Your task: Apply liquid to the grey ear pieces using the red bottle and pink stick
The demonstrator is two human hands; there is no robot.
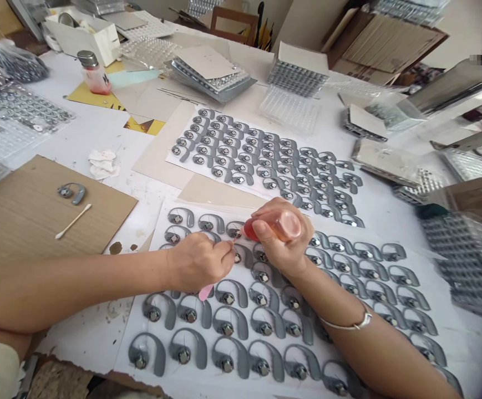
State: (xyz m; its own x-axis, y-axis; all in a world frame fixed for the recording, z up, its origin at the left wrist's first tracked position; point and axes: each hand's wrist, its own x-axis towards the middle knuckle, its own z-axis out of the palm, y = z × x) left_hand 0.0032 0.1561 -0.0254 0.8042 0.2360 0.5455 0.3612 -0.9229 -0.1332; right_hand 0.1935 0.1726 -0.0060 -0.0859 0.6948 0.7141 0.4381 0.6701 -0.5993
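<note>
My right hand is wrapped round a small squeeze bottle with reddish liquid, tilted so that its nozzle points down and left. My left hand is closed in a pinch on a thin tool with a flat pink end; most of the tool is hidden in the fingers. Its fingertips meet close to the bottle's nozzle, over a grey ear-hook earphone part. Rows of the same parts, each with a round metallic piece and some with fine wires, lie on a white sheet beneath both hands.
A second sheet of grey parts lies beyond. At left, a cardboard piece bears one part and a cotton swab. A jar of pink liquid, crumpled tissue and stacked trays stand around; more trays line the right side.
</note>
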